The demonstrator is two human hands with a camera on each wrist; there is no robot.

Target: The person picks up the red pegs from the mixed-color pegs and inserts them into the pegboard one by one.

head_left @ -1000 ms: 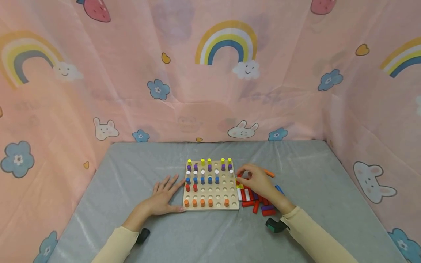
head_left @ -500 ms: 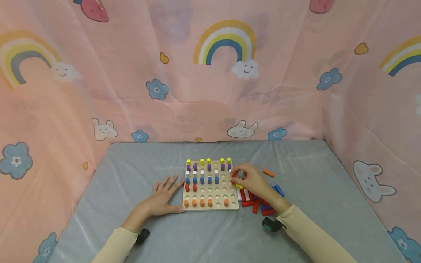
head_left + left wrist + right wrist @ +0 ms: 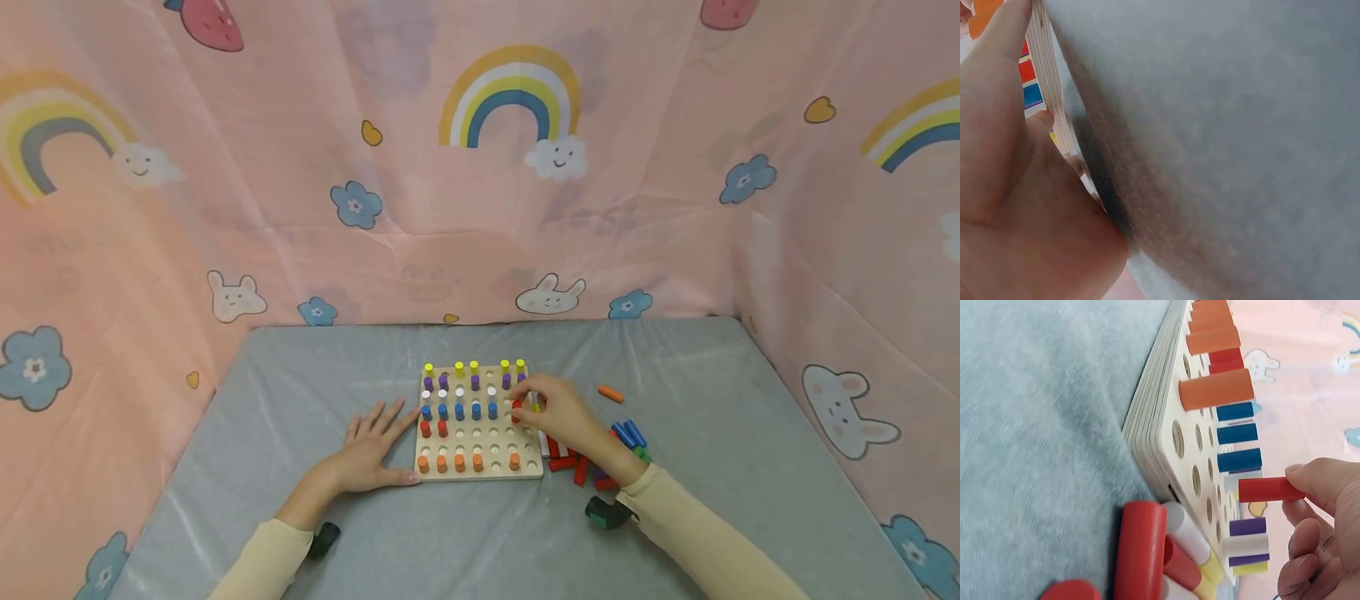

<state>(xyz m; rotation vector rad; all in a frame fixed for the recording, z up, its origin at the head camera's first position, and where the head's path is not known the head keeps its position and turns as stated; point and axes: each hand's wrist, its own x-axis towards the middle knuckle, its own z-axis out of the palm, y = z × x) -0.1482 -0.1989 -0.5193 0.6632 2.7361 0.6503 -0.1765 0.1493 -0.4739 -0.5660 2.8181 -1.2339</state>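
Note:
A wooden pegboard with rows of holes lies on the table, holding yellow, purple, white, blue, red and orange pegs. My right hand pinches a red peg between thumb and fingers, above the right side of the board. In the right wrist view its lower end stands apart from the board's face. My left hand lies spread at the board's left edge, thumb at the near corner and fingertips beside the side. The left wrist view shows the palm close to the board's layered edge.
Right of the board lies a pile of loose pegs, among them a red peg and a white peg. Farther right are blue pegs, with an orange peg behind. A pink printed cloth hangs behind the grey table.
My right hand has moved left with the red peg, from beside the loose pile to over the board's right columns. My left hand has stayed in place.

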